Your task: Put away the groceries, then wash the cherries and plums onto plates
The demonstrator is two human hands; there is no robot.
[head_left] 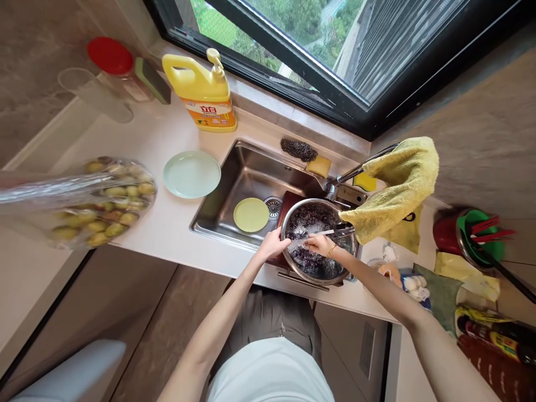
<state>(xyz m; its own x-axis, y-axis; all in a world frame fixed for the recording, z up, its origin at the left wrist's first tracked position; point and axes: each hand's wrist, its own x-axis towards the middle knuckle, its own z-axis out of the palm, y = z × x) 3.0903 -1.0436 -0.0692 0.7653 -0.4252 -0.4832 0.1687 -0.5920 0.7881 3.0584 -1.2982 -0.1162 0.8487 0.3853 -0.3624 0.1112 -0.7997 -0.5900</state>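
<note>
A round metal bowl (310, 277) of water rests over the right part of the sink, with many small dark round pieces (307, 260), probably fruit, in it. My left hand (274, 244) grips the bowl's left rim, its thumb over the inside edge. Over the water my right hand (320, 244) has its fingers drawn together near the stream; what they hold, if anything, is too small to make out. A stream runs from the tap (344, 177), which has a yellow cloth (404, 181) draped over it.
The sink (251, 173) holds a yellow-green round dish (251, 215). To its left are a pale plate (191, 174) and a bag of green fruit (113, 204). A yellow detergent jug (205, 95), steel scourer (298, 149) and sponge (319, 166) stand behind. A red-and-green container (481, 229) stands right.
</note>
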